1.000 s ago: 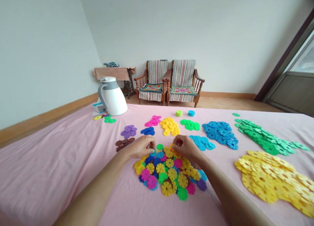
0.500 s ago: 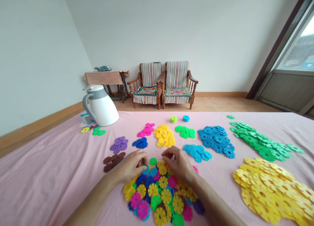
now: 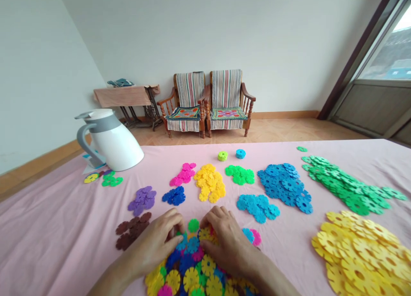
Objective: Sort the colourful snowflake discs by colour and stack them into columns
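A mixed heap of flower-shaped plastic discs (image 3: 191, 279) lies on the pink cloth in front of me, partly covered by my hands and forearms. My left hand (image 3: 162, 234) hovers at the heap's upper left edge, fingers bent, with a gap between thumb and forefinger; no disc shows in it. Over the upper right of the heap is my right hand (image 3: 223, 240). Its thumb and bent fingers stand apart on either side of a yellow disc (image 3: 204, 234), and I cannot see a firm grip. A green disc (image 3: 193, 225) lies between the hands.
Sorted piles surround the heap: brown discs (image 3: 133, 231), purple discs (image 3: 141, 200), dark blue discs (image 3: 174, 195), light blue discs (image 3: 258, 207) and large yellow discs (image 3: 362, 253). Two small stacks, lime (image 3: 222, 156) and blue (image 3: 240, 153), stand farther back. A white jug (image 3: 117, 144) stands at left.
The view has shifted, so the table's things sit differently in frame. My right hand has come down and inward over the heap's yellow discs. My left hand stays by the upper left edge.
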A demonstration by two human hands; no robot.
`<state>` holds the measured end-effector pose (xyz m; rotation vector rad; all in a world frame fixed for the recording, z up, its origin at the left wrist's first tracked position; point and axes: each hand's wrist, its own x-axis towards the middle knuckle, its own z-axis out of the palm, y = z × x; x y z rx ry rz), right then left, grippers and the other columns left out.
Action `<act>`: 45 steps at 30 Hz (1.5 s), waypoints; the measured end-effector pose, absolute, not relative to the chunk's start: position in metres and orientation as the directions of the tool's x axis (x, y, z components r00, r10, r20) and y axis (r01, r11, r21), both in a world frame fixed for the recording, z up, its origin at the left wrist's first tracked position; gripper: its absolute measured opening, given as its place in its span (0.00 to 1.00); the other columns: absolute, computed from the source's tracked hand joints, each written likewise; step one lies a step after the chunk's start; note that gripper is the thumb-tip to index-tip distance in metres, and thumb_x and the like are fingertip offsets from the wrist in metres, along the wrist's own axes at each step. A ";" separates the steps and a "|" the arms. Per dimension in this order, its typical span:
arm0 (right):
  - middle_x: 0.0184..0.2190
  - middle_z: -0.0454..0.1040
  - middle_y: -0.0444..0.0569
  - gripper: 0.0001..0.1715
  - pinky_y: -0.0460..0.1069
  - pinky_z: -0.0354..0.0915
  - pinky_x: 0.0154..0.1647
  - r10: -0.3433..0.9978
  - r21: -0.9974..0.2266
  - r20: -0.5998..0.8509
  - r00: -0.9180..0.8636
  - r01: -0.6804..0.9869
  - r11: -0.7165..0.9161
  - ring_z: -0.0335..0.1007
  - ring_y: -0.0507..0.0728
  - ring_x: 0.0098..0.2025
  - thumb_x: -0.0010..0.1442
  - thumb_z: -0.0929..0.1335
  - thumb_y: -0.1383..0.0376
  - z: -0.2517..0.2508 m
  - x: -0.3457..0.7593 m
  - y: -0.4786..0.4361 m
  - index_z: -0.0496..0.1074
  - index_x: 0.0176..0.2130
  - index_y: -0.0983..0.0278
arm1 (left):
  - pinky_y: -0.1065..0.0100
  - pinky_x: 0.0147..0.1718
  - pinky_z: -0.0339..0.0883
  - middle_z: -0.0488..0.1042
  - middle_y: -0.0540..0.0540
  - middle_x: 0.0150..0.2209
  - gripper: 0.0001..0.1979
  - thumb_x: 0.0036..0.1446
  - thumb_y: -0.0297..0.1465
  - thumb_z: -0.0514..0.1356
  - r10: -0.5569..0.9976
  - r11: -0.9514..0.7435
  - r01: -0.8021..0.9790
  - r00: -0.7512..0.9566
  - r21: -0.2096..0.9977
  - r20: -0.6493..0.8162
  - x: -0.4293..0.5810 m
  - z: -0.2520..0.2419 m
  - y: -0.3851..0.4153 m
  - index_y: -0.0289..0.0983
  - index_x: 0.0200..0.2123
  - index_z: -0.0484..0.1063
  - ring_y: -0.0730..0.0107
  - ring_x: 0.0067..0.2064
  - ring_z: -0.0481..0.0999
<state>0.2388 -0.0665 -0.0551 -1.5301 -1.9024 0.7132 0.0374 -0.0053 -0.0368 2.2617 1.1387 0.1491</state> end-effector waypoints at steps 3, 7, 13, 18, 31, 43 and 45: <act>0.36 0.68 0.45 0.11 0.51 0.56 0.43 0.979 -0.735 0.104 -0.173 0.650 0.193 0.60 0.56 0.40 0.49 0.68 0.69 -0.053 0.238 -0.067 0.68 0.36 0.60 | 0.72 0.30 0.57 0.66 0.51 0.33 0.03 0.52 0.26 0.53 0.765 -0.441 0.695 0.622 0.567 -0.167 0.037 -0.038 -0.005 0.38 0.30 0.65 0.72 0.30 0.65; 0.36 0.69 0.44 0.10 0.52 0.54 0.45 0.978 -0.742 0.132 -0.163 0.638 0.207 0.60 0.56 0.41 0.50 0.68 0.69 -0.056 0.237 -0.067 0.68 0.36 0.59 | 0.72 0.29 0.57 0.65 0.52 0.32 0.04 0.51 0.25 0.53 0.765 -0.436 0.691 0.622 0.577 -0.166 0.039 -0.036 -0.006 0.38 0.30 0.66 0.73 0.30 0.65; 0.33 0.68 0.44 0.12 0.48 0.56 0.41 0.980 -0.779 0.151 -0.126 0.595 0.196 0.61 0.53 0.37 0.51 0.65 0.74 -0.063 0.239 -0.064 0.68 0.37 0.61 | 0.73 0.30 0.57 0.65 0.52 0.32 0.04 0.51 0.25 0.53 0.760 -0.446 0.681 0.631 0.580 -0.156 0.038 -0.034 -0.005 0.38 0.30 0.65 0.73 0.31 0.65; 0.35 0.68 0.44 0.12 0.49 0.56 0.42 0.982 -0.732 0.142 -0.121 0.656 0.187 0.62 0.55 0.40 0.48 0.68 0.69 -0.055 0.248 -0.063 0.70 0.36 0.60 | 0.73 0.30 0.57 0.64 0.51 0.33 0.05 0.50 0.24 0.52 0.756 -0.464 0.670 0.640 0.579 -0.136 0.037 -0.034 -0.006 0.38 0.30 0.65 0.73 0.31 0.65; 0.29 0.71 0.43 0.07 0.46 0.55 0.35 0.973 -0.691 0.159 -0.168 0.685 0.231 0.64 0.52 0.35 0.47 0.65 0.73 -0.055 0.248 -0.065 0.68 0.30 0.63 | 0.72 0.31 0.58 0.65 0.50 0.33 0.05 0.50 0.24 0.53 0.739 -0.538 0.632 0.672 0.558 -0.050 0.036 -0.039 -0.007 0.37 0.31 0.66 0.72 0.31 0.66; 0.20 0.67 0.42 0.06 0.44 0.52 0.24 0.968 -0.717 0.228 0.105 0.690 0.094 0.60 0.50 0.23 0.49 0.63 0.68 -0.051 0.271 -0.049 0.69 0.27 0.64 | 0.73 0.30 0.58 0.66 0.50 0.32 0.04 0.47 0.24 0.55 0.725 -0.577 0.603 0.689 0.552 0.005 0.034 -0.044 -0.003 0.36 0.29 0.68 0.71 0.32 0.66; 0.19 0.66 0.41 0.06 0.44 0.51 0.23 0.965 -0.698 0.223 0.136 0.714 0.061 0.60 0.50 0.23 0.48 0.63 0.68 -0.053 0.276 -0.046 0.69 0.27 0.64 | 0.73 0.30 0.58 0.66 0.50 0.32 0.04 0.47 0.24 0.55 0.723 -0.586 0.598 0.691 0.547 0.018 0.034 -0.046 -0.002 0.36 0.29 0.68 0.70 0.32 0.66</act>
